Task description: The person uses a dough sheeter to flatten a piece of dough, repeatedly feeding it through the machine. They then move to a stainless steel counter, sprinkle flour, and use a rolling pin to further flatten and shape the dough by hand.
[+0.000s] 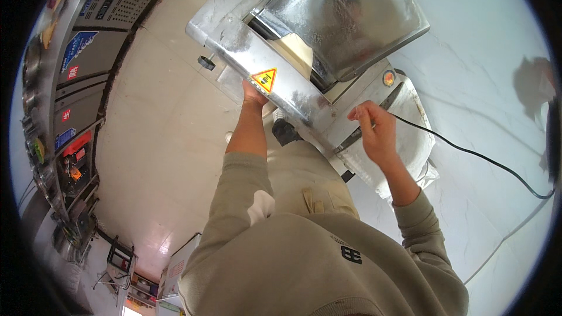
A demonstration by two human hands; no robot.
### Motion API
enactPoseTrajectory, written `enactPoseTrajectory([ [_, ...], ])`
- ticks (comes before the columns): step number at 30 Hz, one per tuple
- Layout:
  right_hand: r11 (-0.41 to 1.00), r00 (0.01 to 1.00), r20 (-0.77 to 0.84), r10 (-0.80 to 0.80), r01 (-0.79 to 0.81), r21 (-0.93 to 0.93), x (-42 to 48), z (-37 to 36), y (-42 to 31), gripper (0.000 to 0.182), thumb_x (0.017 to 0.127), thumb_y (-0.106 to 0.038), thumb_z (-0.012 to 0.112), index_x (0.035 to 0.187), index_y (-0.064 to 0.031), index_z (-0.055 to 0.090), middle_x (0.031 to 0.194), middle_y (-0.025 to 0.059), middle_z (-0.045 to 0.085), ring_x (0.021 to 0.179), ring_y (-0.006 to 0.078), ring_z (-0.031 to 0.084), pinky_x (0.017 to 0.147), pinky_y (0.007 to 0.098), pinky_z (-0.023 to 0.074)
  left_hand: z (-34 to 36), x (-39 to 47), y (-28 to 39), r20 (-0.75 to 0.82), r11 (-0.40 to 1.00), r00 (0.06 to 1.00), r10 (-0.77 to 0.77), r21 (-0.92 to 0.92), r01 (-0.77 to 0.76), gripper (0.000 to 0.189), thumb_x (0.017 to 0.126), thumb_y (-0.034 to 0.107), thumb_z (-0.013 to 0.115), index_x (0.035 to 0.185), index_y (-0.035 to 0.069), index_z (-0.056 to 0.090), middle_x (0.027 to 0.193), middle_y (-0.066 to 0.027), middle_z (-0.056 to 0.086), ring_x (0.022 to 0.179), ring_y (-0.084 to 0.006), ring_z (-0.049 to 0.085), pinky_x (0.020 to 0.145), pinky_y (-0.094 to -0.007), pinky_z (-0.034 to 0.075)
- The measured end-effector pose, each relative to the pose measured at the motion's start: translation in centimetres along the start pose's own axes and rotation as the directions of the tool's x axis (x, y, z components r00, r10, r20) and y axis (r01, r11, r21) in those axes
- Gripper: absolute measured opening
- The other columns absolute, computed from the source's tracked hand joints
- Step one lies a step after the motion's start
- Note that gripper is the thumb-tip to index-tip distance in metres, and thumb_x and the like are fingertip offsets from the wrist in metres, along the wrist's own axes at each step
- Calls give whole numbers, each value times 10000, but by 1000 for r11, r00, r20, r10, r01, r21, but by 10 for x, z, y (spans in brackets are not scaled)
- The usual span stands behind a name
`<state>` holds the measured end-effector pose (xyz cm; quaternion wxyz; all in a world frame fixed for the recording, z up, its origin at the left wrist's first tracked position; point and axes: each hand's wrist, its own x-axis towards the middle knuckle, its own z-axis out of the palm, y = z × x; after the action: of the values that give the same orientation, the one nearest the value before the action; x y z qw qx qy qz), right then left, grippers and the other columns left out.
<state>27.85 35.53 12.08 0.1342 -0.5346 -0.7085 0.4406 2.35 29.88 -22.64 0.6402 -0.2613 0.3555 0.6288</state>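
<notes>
A stainless steel dough sheeter stands before me, dusted with flour. A pale sheet of dough lies at its roller, partly hidden beneath the sloping metal feed tray. My left hand reaches under the machine's front edge, below a yellow warning sticker; its fingers are hidden, so whether it holds anything cannot be told. Over the machine's right end, my right hand is loosely curled, with nothing visible in it. Contact between that hand and the side panel is not clear.
A black knob juts from the machine's left side. A black power cable runs rightward to the white wall. A white-covered container stands by the machine's right end. Metal kitchen cabinets line the left side.
</notes>
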Motion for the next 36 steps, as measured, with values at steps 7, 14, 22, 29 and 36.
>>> enactPoseTrajectory([
  [7, 996, 995, 62, -75, 72, 43, -47, 46, -18, 201, 1000, 65, 562, 1152, 8, 681, 1073, 132, 705, 951, 221, 717, 843, 319, 549, -46, -2, 7, 137, 975, 975, 173, 116, -190, 268, 1059, 87, 570, 1318, 48, 626, 1276, -137, 706, 1130, -281, 713, 997, -466, 594],
  [14, 970, 962, 126, -243, 237, 63, -63, 90, -40, 224, 978, 23, 614, 1185, -15, 689, 1101, 163, 712, 995, 345, 694, 872, 399, 546, -53, -60, 39, 8, 975, 995, 98, 198, -98, 370, 899, -3, 761, 1252, 49, 666, 1177, -98, 734, 1068, -286, 723, 963, -454, 612],
  [22, 982, 942, 288, -171, 140, 126, -26, 179, -35, 353, 983, -172, 702, 1287, 5, 681, 1277, 227, 687, 1217, 408, 634, 1048, 449, 507, -23, -183, 63, 2, 790, 897, 442, 474, -390, 452, 835, -26, 671, 1284, -40, 629, 1152, -131, 712, 1038, -266, 707, 897, -395, 586],
  [29, 706, 743, 662, -99, -416, 573, -28, 232, -37, 993, 884, -376, 852, 1622, 41, 335, 1601, 263, 440, 1504, 358, 421, 1230, 459, 363, 28, -361, 112, 250, 845, 928, 277, 395, -360, 472, 759, -4, 658, 1228, -43, 696, 1063, -157, 768, 880, -269, 764, 825, -413, 644],
  [36, 480, 837, 538, -99, -434, 763, -53, 180, -98, 640, 845, -203, 849, 1386, 44, 612, 1236, 160, 724, 1134, 254, 699, 983, 394, 562, 91, -399, 125, 353, 308, 737, 576, 742, -596, 439, 849, 108, 748, 1271, 0, 692, 1144, -134, 766, 1047, -287, 734, 935, -403, 585],
])
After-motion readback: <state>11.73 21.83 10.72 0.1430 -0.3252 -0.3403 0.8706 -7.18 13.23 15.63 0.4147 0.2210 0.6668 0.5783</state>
